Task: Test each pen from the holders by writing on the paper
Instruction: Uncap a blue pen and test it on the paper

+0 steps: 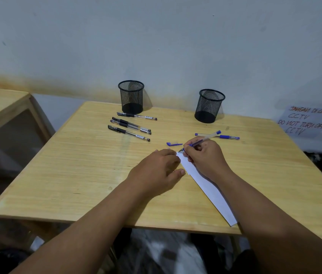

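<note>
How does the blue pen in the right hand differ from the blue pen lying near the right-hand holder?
The held blue pen is uncapped, its cap lying apart on the table; whether the lying blue pen is capped is unclear. The held pen is tilted, its tip at the paper, in the right hand; the lying pen rests flat, untouched. Both have clear barrels with blue trim.

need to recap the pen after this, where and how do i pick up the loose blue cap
Pinch the blue cap across its middle, coming straight down from above with the left hand, which is nearest. It lies flat on the table, long axis left-right, with bare wood all round it, so fingers fit front and back.
</note>
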